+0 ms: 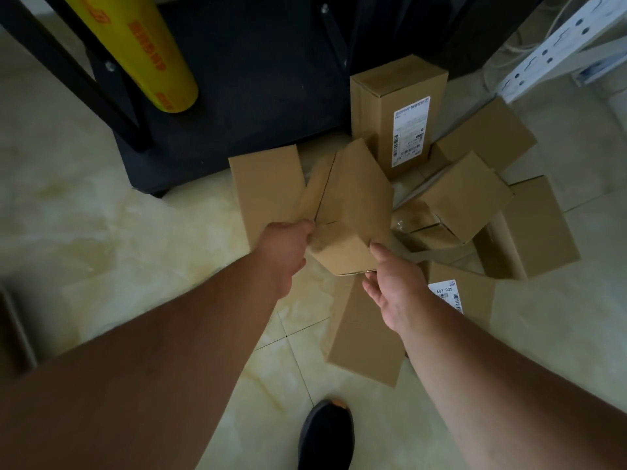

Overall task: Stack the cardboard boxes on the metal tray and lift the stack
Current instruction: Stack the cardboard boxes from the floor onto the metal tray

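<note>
Floor (101,232): pale glossy tile with beige marbling and thin dark grout lines, dim light. Cardboard boxes lie loose on it in a scatter right of centre, none stacked squarely. No metal tray can be made out.

Held box (353,205): tilted, up off the floor, centre frame. Left hand (285,252) grips its near-left edge, fingers curled round it. Right hand (393,286) is at its near-right bottom corner, thumb on the face, fingers spread beneath; grip looks loose.

Around it:
- flat box (268,188) just left, partly behind the held one
- upright box (400,106) with a white shipping label, standing behind
- tilted boxes (464,195) piled right, overlapping
- low box (363,337) under the right wrist, plus a labelled box (451,293) beside it

Edges: dark cabinet (237,96) closes the far side; yellow film roll (135,45) leans by a black frame at far left. White perforated rack (559,45) at far right. Open tile runs left and near. Dark shoe (325,435) at the bottom edge.
</note>
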Demonstrator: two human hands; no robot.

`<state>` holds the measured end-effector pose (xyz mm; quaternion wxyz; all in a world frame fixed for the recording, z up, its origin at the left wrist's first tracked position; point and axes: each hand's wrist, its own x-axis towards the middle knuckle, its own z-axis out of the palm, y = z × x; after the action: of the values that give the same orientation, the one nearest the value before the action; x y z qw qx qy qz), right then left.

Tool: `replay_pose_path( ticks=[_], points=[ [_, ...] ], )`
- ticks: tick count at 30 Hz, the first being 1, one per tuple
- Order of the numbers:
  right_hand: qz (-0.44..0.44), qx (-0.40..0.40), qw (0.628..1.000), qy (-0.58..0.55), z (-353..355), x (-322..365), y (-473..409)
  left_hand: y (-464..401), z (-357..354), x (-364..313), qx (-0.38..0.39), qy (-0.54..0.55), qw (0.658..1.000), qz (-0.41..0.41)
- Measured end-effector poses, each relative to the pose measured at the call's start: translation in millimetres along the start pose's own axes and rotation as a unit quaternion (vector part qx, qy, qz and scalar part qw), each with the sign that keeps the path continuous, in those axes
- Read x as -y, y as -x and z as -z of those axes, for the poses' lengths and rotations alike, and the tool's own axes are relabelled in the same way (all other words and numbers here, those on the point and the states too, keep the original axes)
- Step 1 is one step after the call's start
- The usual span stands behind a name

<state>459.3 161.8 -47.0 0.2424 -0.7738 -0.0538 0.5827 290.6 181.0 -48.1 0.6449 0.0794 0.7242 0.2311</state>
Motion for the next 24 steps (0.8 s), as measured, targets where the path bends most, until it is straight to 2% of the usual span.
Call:
replay_pose_path(
  ticks=[6, 9, 14, 18, 24],
  points=[
    [0.078, 0.03, 0.996, -0.007, -2, -17, 30, 30, 41, 10, 0.026, 0.061, 0.998, -0.021],
    [0.134, 0.04, 0.989, 0.043, -12, -26, 50, 48, 68, 15, 0.044, 0.092, 0.994, -0.034],
    [0.223, 0.03, 0.966, 0.126, -45, -43, 90, 74, 111, 30, 0.03, 0.105, 0.994, -0.024],
    [0.244, 0.063, 0.955, 0.155, -79, -66, 113, 84, 156, 50, 0.023, 0.091, 0.995, -0.037],
    [0.255, 0.119, 0.932, 0.228, -124, -107, 136, 93, 223, 84, -0.014, 0.124, 0.992, -0.027]
  ],
)
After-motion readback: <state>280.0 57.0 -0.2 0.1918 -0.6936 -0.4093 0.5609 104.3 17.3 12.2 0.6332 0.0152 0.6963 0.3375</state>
